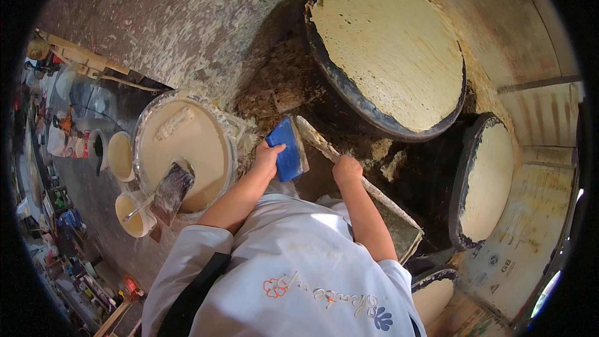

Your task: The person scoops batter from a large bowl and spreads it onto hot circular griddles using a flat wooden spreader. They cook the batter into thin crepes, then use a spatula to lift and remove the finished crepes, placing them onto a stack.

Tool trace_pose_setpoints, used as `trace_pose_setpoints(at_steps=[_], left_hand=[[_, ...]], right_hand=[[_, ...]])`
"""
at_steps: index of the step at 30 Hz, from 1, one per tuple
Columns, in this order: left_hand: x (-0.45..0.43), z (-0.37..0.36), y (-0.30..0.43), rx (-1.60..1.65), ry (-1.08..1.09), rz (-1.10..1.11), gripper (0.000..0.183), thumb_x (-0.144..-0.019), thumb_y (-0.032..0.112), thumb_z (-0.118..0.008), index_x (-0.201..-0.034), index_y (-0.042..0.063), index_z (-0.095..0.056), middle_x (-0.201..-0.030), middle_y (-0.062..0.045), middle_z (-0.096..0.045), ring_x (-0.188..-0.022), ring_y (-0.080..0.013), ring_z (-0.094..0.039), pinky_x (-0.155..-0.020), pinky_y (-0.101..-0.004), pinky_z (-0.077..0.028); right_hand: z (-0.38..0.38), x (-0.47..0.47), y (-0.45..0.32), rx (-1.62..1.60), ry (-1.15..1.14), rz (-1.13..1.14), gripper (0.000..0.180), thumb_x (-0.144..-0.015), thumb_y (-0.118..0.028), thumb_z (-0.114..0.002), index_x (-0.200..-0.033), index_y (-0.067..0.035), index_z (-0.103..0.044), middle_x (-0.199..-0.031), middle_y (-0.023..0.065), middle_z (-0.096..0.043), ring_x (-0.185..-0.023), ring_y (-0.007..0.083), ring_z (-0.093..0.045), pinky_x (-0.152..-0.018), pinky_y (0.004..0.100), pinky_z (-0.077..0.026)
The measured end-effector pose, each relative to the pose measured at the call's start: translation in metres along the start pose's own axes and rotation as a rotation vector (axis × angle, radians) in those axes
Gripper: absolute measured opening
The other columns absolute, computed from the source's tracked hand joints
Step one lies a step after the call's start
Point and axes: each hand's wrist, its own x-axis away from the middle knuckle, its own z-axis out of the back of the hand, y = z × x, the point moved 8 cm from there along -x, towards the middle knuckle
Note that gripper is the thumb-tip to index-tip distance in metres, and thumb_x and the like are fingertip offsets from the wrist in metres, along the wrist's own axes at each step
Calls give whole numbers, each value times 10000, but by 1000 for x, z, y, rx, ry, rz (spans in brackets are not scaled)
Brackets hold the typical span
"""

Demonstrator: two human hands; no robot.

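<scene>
My left hand [269, 157] grips a flat blue scraper [286, 150], its pale-crusted edge facing right. My right hand [347, 169] is closed around a long, paste-crusted stick [379, 194] that slants from beside the scraper down to the lower right. Beyond my hands stands a large dark round vessel, its top covered with a cream-coloured layer [388, 51]. To the left, a wide round tub [185, 145] holds beige paste; a crusted lump [174, 123] lies in the paste, and a dark, smeared flat tool [172, 188] rests over the near side.
Two smaller containers [120, 157] [135, 214] sit left of the tub. More dark round vessels with cream tops [486, 180] [433, 297] stand at the right, beside stained wall panels [524, 238]. Mixed items clutter the far left, near a wooden beam [89, 54].
</scene>
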Motion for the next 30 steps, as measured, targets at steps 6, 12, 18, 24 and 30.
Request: trace_pose_setpoints(at_steps=[6,12,18,24,30], left_hand=[[-11,-10,-1,36,-9,-27,328,-714,-86,-597,-1025,13,-571,-965,-96,-626,-858,-235,-605,-797,-378,-483],[-32,-15,7,8,-41,-35,371,-721,-85,-593,-1077,-1,-531,-1038,-122,-584,-934,-284,-570,-832,-418,-474],[-67,-42,8,-128,-12,55,347,-774,-55,-557,-1116,-26,-511,-1096,-153,-562,-970,-307,-563,-854,-462,-471],[-69,-95,3,-357,52,86,398,-895,132,-522,-1234,-53,-426,-1228,-194,-483,-1031,-348,-533,-849,-497,-471],[-103,-107,-15,-351,-6,142,490,-829,143,-566,-1235,-94,-431,-1246,-213,-479,-1107,-357,-491,-997,-473,-368]], right_hand=[[1,5,32,-47,27,23,228,-826,-159,-533,-984,-29,-635,-910,177,-659,-868,305,-644,-714,397,-523],[-18,91,122,-286,223,-9,356,-853,-272,-547,-1126,-44,-563,-830,161,-627,-751,330,-611,-639,430,-496],[-105,250,203,-613,522,-326,280,-798,-279,-596,-965,-56,-569,-835,148,-609,-755,331,-602,-650,411,-489],[-232,392,216,-1030,724,-1080,223,-695,-236,-650,-670,-68,-506,-602,116,-556,-590,331,-569,-582,402,-468],[-339,488,201,-1363,1206,-1697,279,-765,-172,-596,-663,-14,-389,-594,132,-451,-539,246,-394,-559,382,-387]])
